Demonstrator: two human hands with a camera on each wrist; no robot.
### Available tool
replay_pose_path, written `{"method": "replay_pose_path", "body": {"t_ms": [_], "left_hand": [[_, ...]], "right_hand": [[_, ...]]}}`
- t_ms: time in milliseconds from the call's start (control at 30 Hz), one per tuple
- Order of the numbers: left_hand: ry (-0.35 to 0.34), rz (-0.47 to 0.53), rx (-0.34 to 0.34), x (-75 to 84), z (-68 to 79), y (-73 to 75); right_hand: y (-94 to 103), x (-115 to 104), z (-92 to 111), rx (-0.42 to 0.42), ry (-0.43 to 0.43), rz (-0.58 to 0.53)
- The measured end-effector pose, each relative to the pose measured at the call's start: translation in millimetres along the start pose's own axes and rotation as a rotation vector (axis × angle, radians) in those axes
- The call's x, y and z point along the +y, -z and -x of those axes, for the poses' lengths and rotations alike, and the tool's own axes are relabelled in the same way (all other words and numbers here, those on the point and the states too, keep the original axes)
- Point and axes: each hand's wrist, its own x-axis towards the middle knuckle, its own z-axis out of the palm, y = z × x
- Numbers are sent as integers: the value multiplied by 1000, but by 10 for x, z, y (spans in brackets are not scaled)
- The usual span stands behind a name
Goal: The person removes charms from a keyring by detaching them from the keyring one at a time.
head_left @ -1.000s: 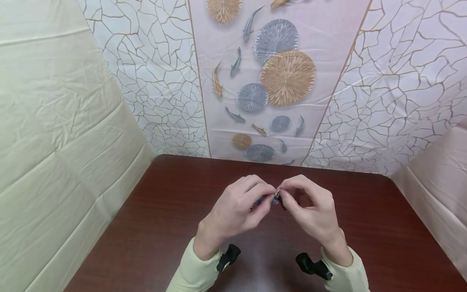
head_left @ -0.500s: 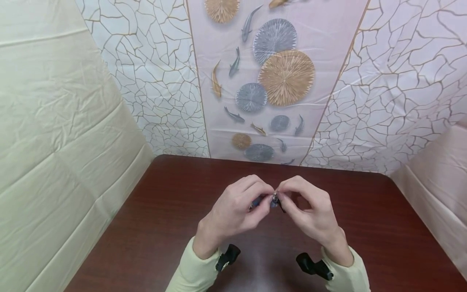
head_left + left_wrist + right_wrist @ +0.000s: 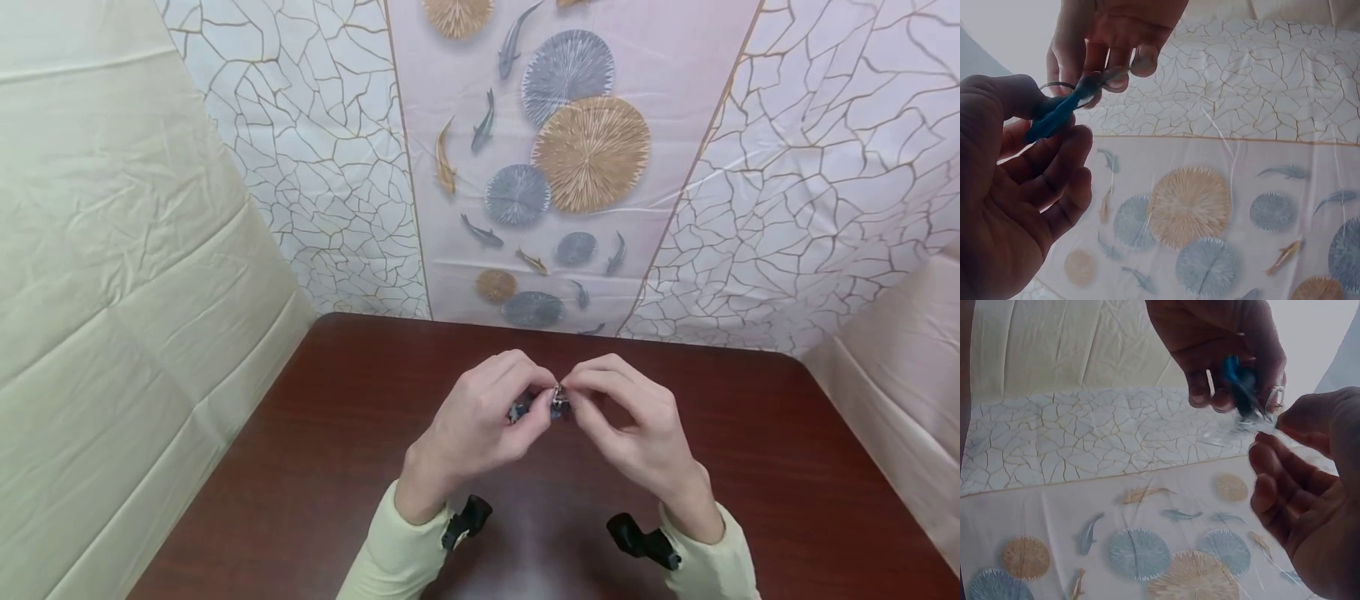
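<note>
My left hand (image 3: 480, 417) and right hand (image 3: 633, 412) meet fingertip to fingertip above the table. Between the left thumb and fingers is a small keychain with a bright blue strap-like piece (image 3: 1054, 117). A thin metal key ring (image 3: 1055, 84) loops out beside that piece in the left wrist view, and the right fingertips pinch at its far side. From the right wrist, the blue part (image 3: 1241, 381) hangs by the left fingers. Near the right thumb tip, a blurred, clear shiny piece (image 3: 1229, 434) shows below a metal loop (image 3: 1276, 397). Fingers hide much of the keychain.
A dark red-brown wooden table (image 3: 315, 467) lies below both hands. Behind it hangs a cloth backdrop (image 3: 592, 154) with fish and round leaf patterns, and pale cloth (image 3: 135, 292) closes the left side. Black wrist cameras (image 3: 468, 521) sit at the cuffs.
The fingertips have shifted slightly left, still pinching together. A dark strip that stuck out below the right fingertips no longer shows there, and more of the shiny metal is visible between the hands.
</note>
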Motion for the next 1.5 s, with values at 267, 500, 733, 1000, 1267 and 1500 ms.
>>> {"method": "replay_pose_path", "body": {"t_ms": [267, 500, 733, 1000, 1267, 1500], "left_hand": [[-15, -61, -28, -9, -1, -42], [-32, -57, -58, 3, -1, -37], [-32, -112, -56, 26, 0, -45], [-8, -113, -42, 17, 5, -51], [-19, -72, -49, 12, 5, -32], [-53, -51, -54, 36, 2, -17]], "right_hand": [[37, -5, 20, -88, -73, 35], [47, 15, 64, -110, -104, 35], [39, 67, 123, -80, -95, 71], [30, 13, 69, -104, -42, 30], [25, -14, 44, -119, -23, -27], [36, -42, 30, -98, -66, -33]]}}
